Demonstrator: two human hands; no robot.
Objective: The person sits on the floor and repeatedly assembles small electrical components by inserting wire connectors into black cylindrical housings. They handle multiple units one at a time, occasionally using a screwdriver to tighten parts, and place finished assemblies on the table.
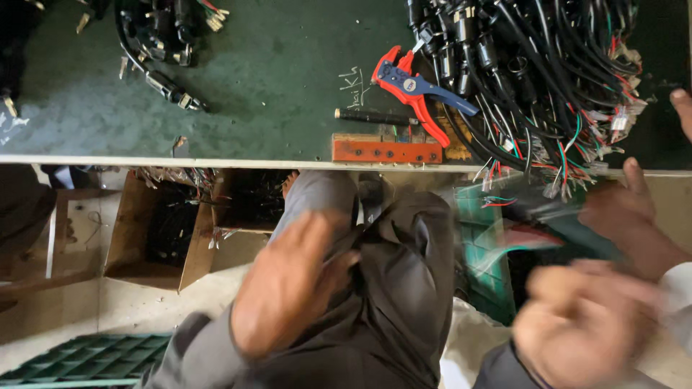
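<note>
My left hand (288,281) is blurred, with loosely spread fingers lying on the dark grey trousers (404,288) over my lap and nothing in it. At the lower right my right hand (580,324) is blurred and curled like a fist; I cannot tell whether it holds anything. Just above it, another person's hand (627,212) with a white sleeve reaches in from the right. Beyond both hands is the green bench top (274,72), which carries a red and blue wire stripper (411,90) and a big bundle of black wire harnesses (548,72).
An orange block with holes (386,151) and a black rod (375,117) lie at the bench edge. Black connectors (169,43) sit at the top left. Under the bench stand a cardboard box (155,230) and a green crate (497,238). Another green crate (86,356) is at the lower left.
</note>
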